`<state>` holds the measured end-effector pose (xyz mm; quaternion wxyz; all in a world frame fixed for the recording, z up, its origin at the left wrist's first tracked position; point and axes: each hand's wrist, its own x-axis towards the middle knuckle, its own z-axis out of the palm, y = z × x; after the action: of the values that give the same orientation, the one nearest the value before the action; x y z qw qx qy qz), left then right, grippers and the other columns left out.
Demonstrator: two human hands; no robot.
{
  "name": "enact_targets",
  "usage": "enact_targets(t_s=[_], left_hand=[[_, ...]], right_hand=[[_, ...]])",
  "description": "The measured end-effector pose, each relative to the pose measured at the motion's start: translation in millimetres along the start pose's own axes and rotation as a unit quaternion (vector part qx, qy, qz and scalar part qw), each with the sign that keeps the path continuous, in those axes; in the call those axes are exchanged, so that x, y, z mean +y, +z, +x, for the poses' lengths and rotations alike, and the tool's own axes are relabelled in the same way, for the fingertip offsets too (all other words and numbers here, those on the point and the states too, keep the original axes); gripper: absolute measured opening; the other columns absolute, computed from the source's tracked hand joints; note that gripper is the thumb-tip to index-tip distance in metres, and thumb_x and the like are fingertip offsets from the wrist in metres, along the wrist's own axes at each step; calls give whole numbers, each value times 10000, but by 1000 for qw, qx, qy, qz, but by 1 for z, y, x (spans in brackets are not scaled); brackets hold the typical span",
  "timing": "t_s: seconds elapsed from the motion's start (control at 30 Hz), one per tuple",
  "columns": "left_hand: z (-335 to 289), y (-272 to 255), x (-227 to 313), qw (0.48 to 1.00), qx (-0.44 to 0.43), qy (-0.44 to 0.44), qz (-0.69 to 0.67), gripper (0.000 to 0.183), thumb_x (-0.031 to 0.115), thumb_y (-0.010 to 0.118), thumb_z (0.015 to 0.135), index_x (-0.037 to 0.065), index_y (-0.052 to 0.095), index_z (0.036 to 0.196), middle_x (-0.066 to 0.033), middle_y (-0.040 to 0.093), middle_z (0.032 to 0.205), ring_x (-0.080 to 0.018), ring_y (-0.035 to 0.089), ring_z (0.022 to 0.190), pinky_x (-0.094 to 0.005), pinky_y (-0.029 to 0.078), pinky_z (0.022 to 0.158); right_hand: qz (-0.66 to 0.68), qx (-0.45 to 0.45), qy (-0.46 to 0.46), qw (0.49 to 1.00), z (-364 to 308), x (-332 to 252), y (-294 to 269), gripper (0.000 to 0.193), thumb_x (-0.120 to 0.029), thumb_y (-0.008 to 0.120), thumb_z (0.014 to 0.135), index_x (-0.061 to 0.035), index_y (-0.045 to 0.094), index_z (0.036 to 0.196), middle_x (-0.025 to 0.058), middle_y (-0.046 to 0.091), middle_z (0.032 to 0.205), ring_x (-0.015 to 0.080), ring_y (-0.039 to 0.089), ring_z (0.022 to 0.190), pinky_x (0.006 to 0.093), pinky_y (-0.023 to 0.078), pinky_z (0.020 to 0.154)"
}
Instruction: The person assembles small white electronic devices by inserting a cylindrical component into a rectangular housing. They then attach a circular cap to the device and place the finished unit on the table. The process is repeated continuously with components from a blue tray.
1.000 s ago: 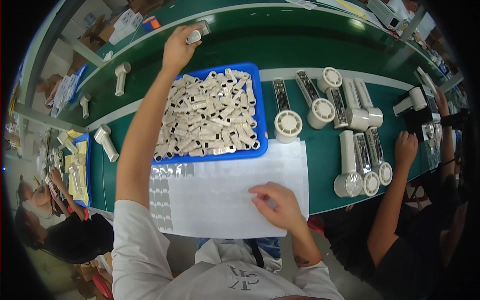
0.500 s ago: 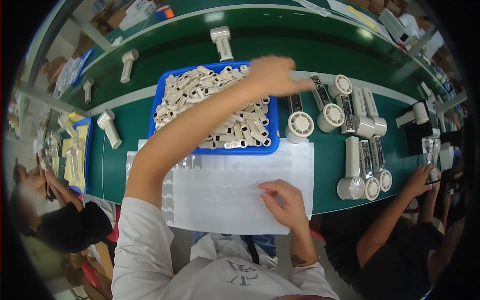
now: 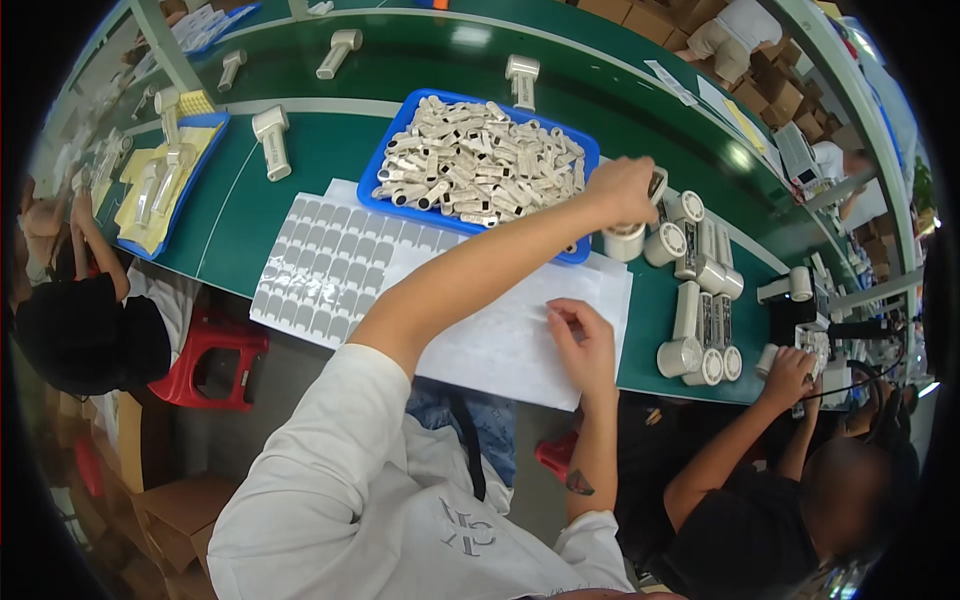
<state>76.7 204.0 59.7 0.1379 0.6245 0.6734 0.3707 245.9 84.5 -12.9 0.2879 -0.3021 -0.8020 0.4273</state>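
Note:
My left arm reaches across the bench to the right, over the corner of a blue tray. My left hand is closed around the handle of a white handheld fan, whose round head shows below the fingers; the fingers hide most of the handle. The tray is heaped with small white plastic parts with dark squares. Nearer me, my right hand hovers over white sheets, its fingers loosely curled and apart, holding nothing. Grey rounded stickers in rows cover the left sheet.
Several more fans stand or lie right of the sheets, some with circuit boards showing. A lone fan lies left of the tray. One co-worker's hands work at the right; another person sits at the left by a blue tray.
The head view has turned, so the bench appears tilted and more stickers show. My left hand has come down onto the fan nearest the tray. My right hand stays over the sheets.

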Motion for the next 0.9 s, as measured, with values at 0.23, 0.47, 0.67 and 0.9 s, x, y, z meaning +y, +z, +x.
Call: enact_targets(t_s=[0.23, 0.47, 0.67, 0.9], left_hand=[[-96, -136, 5, 986, -21, 80, -142, 647, 172, 728, 684, 139, 569, 1310, -132, 727, 906, -171, 670, 799, -316, 524, 745], [-181, -160, -35, 986, -116, 67, -96, 606, 128, 725, 685, 172, 596, 1275, -117, 736, 936, -200, 668, 782, -316, 512, 726], [-192, -131, -51, 983, -165, 47, -70, 561, 119, 731, 681, 149, 626, 1231, -105, 736, 966, -204, 659, 803, -313, 515, 745], [-188, -90, -63, 975, -200, 98, -28, 459, 155, 726, 696, 125, 641, 1146, -73, 704, 925, -250, 647, 871, -369, 518, 768]], right_hand=[[-142, 64, -60, 986, 46, -26, -27, 163, -82, 680, 832, -11, 681, 979, 144, 680, 864, 240, 654, 761, 325, 520, 705], [-407, -85, -13, 910, 134, -5, 0, 212, -76, 645, 779, -63, 700, 983, 170, 694, 965, 356, 654, 877, 461, 534, 803], [-379, 56, -36, 923, 123, -24, 5, 261, -73, 618, 784, -39, 699, 1029, 182, 669, 994, 318, 671, 892, 405, 547, 780], [78, -11, -70, 994, 51, -37, -9, 170, 10, 695, 759, -17, 623, 911, 74, 625, 889, 176, 625, 820, 297, 506, 787]])
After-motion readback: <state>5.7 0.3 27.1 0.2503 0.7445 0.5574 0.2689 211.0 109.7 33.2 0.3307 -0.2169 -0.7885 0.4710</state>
